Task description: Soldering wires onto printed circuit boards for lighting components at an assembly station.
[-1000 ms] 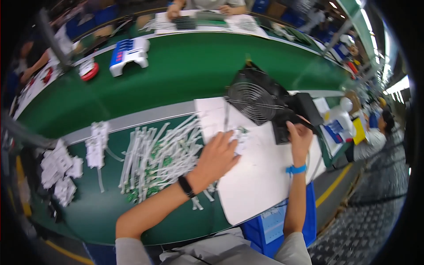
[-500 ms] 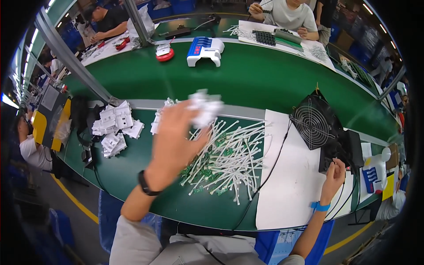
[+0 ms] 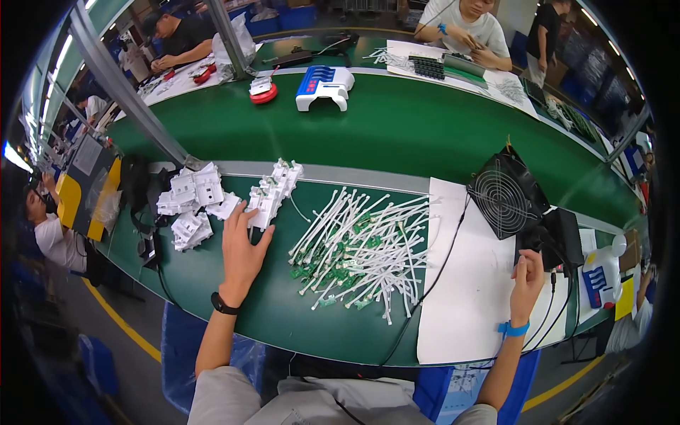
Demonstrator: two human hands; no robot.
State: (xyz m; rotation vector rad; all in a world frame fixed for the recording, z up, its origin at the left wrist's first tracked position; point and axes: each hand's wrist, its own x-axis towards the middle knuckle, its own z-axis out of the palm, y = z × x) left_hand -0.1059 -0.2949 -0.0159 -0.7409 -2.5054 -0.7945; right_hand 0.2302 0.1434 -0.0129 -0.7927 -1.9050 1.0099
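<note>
My left hand (image 3: 242, 256) is over the green bench with its fingers spread. Its fingertips reach the near end of a row of white plastic housings (image 3: 275, 191), and I cannot tell if they touch it. Left of that hand lies a loose pile of similar white plastic pieces (image 3: 185, 195). To its right is a heap of small green circuit boards with white wires (image 3: 361, 255). My right hand (image 3: 526, 283), with a blue wristband, is curled closed above the white sheet, beside a black device. Whatever its fingers may hold is hidden.
A black fan with a wire guard (image 3: 501, 198) stands at the right, its cable crossing the white sheet (image 3: 460, 297). Beyond the bench runs a green conveyor (image 3: 411, 120) bearing a blue-and-white plastic housing (image 3: 324, 88) and a red round object (image 3: 263, 92). Co-workers sit on the far side.
My left hand has moved left and down from above the wire heap. The white piece it carried has left it, and the fingers have spread. My right hand has shifted slightly left and down.
</note>
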